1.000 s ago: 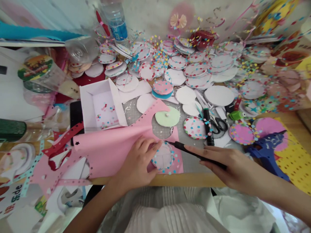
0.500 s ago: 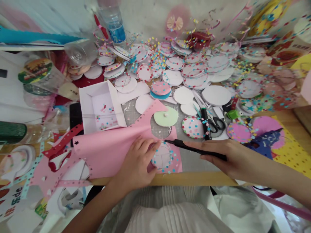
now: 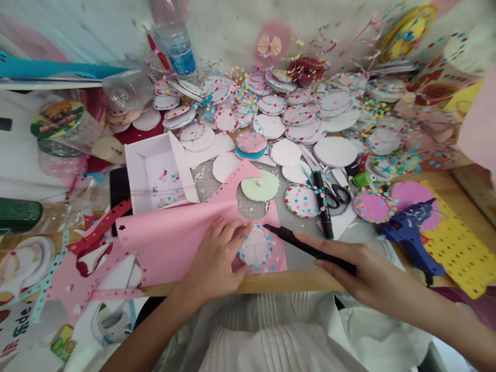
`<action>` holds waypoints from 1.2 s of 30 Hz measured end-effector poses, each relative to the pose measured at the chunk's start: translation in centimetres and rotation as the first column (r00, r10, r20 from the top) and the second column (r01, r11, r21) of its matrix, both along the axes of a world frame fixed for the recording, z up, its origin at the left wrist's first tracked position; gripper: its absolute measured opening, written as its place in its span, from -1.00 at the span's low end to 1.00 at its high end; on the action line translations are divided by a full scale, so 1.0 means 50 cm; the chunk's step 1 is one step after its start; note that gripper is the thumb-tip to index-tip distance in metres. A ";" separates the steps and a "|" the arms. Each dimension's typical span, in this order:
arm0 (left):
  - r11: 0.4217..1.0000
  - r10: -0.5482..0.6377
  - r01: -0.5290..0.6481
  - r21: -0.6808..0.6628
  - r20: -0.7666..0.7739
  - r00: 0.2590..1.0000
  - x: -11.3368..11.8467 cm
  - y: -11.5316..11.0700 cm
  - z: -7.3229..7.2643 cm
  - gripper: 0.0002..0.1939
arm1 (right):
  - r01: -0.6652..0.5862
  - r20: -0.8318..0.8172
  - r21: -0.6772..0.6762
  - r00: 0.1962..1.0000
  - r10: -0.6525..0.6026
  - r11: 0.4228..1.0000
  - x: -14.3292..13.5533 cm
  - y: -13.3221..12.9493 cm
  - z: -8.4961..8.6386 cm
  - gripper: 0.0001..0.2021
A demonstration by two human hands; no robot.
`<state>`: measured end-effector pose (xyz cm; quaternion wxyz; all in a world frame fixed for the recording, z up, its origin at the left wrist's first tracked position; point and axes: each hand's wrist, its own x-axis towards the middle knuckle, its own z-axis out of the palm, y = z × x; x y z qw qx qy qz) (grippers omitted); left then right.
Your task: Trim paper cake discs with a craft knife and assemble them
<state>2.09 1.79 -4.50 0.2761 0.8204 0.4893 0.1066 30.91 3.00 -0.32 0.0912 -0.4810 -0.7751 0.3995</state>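
Note:
A pink sheet (image 3: 170, 243) with a round cut-out lies at the table's front edge. My left hand (image 3: 220, 253) presses on it, fingers apart, thumb and forefinger beside a white disc (image 3: 256, 248) ringed with blue stars. My right hand (image 3: 358, 261) is closed round a slim black tool (image 3: 306, 245), whose tip points at the disc's upper right edge. Whether the tip touches the sheet, I cannot tell. Above the cut-out lies a pale green oval (image 3: 259, 185); a dotted disc (image 3: 304, 200) is to its right.
An open white box (image 3: 160, 173) stands behind the sheet's left part. Many decorated discs are piled along the wall. On the right are black scissors (image 3: 337, 196), a black marker (image 3: 323, 206), a blue glue gun (image 3: 411, 237) and yellow dotted sheet (image 3: 461, 258). A bottle (image 3: 176, 44) stands at the back.
The black tool's tip has shifted slightly right and down relative to the disc, with my right hand. More of the blue glue gun now shows. My left hand keeps its place on the sheet.

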 end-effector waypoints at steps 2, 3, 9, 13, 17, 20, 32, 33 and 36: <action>1.000 0.002 -0.002 0.004 0.000 1.000 -0.001 -0.001 -0.001 -0.22 | -0.002 0.003 -0.062 1.000 0.002 0.998 -0.002 -0.013 -0.002 -0.53; 1.000 0.002 -0.002 0.004 -0.002 1.000 -0.001 -0.001 0.000 -0.22 | -0.001 -0.003 -0.086 1.000 0.001 0.996 -0.004 -0.020 -0.003 -0.52; 1.000 0.009 -0.009 0.006 -0.006 1.000 0.002 -0.001 0.005 -0.25 | 0.101 0.010 -0.038 0.995 -0.100 0.994 -0.025 -0.079 -0.010 -0.51; 1.000 0.000 0.000 0.019 0.001 1.000 0.002 0.000 0.004 -0.24 | 0.180 -0.003 -0.019 0.984 -0.181 0.983 -0.046 -0.121 -0.023 -0.51; 1.000 -0.008 0.008 0.026 -0.014 1.000 0.001 0.000 0.002 -0.21 | 0.261 -0.032 -0.002 0.965 -0.261 0.965 -0.065 -0.152 -0.030 -0.49; 1.000 -0.010 0.011 0.026 -0.025 1.000 0.001 -0.001 0.003 -0.22 | 0.311 -0.045 0.000 0.949 -0.311 0.950 -0.075 -0.170 -0.031 -0.48; 0.999 -0.018 0.020 0.050 -0.029 0.999 0.002 -0.002 0.002 -0.24 | 0.356 -0.096 0.002 0.930 -0.355 0.934 -0.083 -0.229 -0.046 -0.46; 0.998 -0.018 0.020 0.053 -0.029 0.999 0.002 -0.002 0.002 -0.24 | 0.365 -0.106 0.010 0.926 -0.362 0.931 -0.083 -0.233 -0.047 -0.47; 0.998 -0.017 0.019 0.059 -0.027 0.999 0.002 -0.002 0.001 -0.24 | 0.376 -0.125 0.018 0.920 -0.371 0.926 -0.082 -0.246 -0.049 -0.49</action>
